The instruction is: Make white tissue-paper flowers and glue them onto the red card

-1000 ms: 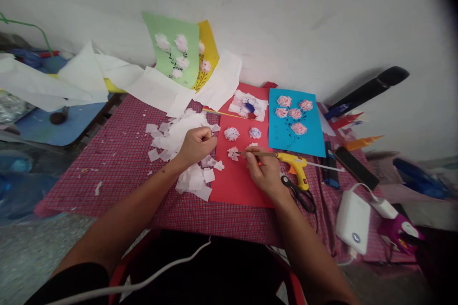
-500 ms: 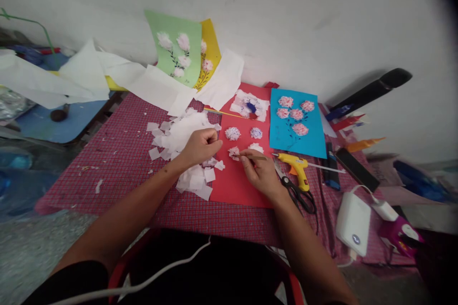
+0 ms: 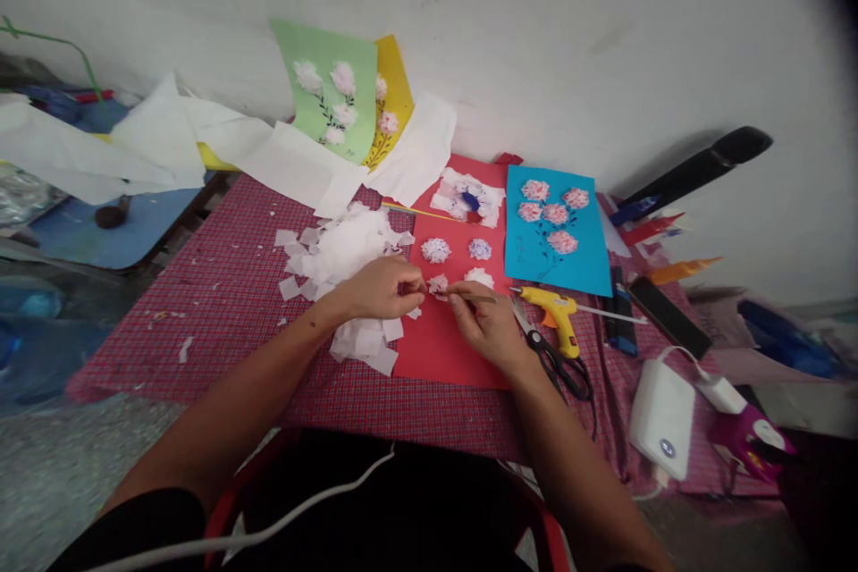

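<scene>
Red paper (image 3: 435, 349) lies on the checked tablecloth, bearing fluffy white paper flowers; the upper two (image 3: 436, 250) are flecked with purple-blue. My right hand (image 3: 491, 322) is closed around a thin brown stick-like tool (image 3: 481, 298), its tip at a small pinkish-white paper flower (image 3: 438, 284). Just left of that flower, my left hand (image 3: 385, 288) is closed, thumb and fingers together; whatever it may pinch is too small to make out. Beneath and behind the left hand spreads a heap of white tissue paper squares (image 3: 349, 241).
To the right are a yellow glue gun (image 3: 553, 308), black-handled scissors (image 3: 559, 366), a blue flower card (image 3: 556, 264) and a white power bank (image 3: 662, 420). A colour-stained tissue (image 3: 492, 197) lies behind. Green (image 3: 362, 98) and yellow (image 3: 395, 63) flower cards lean against the wall.
My left hand has moved slightly right and nearer me, closer to the small flower. My right hand and its tool have stayed nearly in place.
</scene>
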Demonstrator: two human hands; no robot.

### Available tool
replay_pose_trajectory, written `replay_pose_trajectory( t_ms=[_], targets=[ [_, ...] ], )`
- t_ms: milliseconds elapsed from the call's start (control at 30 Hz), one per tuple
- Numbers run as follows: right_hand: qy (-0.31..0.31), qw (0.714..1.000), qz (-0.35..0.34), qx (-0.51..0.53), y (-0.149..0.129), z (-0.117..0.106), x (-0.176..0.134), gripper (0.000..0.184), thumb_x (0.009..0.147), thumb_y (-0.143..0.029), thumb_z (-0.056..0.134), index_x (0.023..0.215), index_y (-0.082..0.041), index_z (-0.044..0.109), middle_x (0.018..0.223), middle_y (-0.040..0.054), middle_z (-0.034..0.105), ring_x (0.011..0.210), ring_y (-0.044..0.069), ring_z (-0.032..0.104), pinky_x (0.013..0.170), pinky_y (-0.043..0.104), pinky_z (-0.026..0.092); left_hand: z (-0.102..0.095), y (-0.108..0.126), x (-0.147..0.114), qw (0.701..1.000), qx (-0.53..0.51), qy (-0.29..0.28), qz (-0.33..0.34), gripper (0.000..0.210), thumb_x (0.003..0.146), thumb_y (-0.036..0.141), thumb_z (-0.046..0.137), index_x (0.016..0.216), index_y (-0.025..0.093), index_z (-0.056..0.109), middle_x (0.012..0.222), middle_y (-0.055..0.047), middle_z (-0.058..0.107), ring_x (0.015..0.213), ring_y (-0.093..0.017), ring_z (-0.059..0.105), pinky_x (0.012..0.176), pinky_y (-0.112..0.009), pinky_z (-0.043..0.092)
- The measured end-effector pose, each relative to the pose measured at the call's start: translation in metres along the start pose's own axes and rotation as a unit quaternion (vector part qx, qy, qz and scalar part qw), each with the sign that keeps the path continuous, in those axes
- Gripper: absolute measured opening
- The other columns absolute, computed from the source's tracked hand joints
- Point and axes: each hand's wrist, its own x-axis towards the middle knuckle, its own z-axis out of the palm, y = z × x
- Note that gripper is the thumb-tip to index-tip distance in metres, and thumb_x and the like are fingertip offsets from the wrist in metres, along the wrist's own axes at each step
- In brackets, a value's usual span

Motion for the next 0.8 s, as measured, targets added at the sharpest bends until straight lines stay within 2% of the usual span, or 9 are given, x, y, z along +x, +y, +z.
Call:
replay_pose_trajectory(
  t_ms=[333, 800],
  targets=[
    [0.005, 1.000, 0.009, -0.009, 0.0020, -0.0002, -0.0003, 0.020, 0.106, -0.024, 0.054, 0.112, -0.022, 0.073, 0.104, 0.0092, 0.083, 0.094, 0.024, 0.080, 0.082, 0.036, 0.064, -0.0002, 0.0047, 0.0011, 0.999, 0.000, -0.038, 0.036, 0.023, 0.087, 0.027, 0.059, 0.068, 0.021, 0.048, 0.070, -0.001, 0.061, 0.073, -0.018, 0.055, 0.077, -0.035, 0.043],
    [-0.004, 0.999, 0.029, -0.038, 0.0059, 0.0003, -0.0017, 0.021, 0.105, -0.027, 0.053, 0.110, -0.022, 0.073, 0.104, 0.0106, 0.082, 0.094, 0.025, 0.079, 0.081, 0.038, 0.063, 0.0025, 0.0052, 0.0025, 0.994, 0.032, -0.068, 0.078, 0.018, 0.088, 0.022, 0.057, 0.071, 0.021, 0.052, 0.070, -0.002, 0.062, 0.077, -0.020, 0.058, 0.080, -0.035, 0.044]
  ],
)
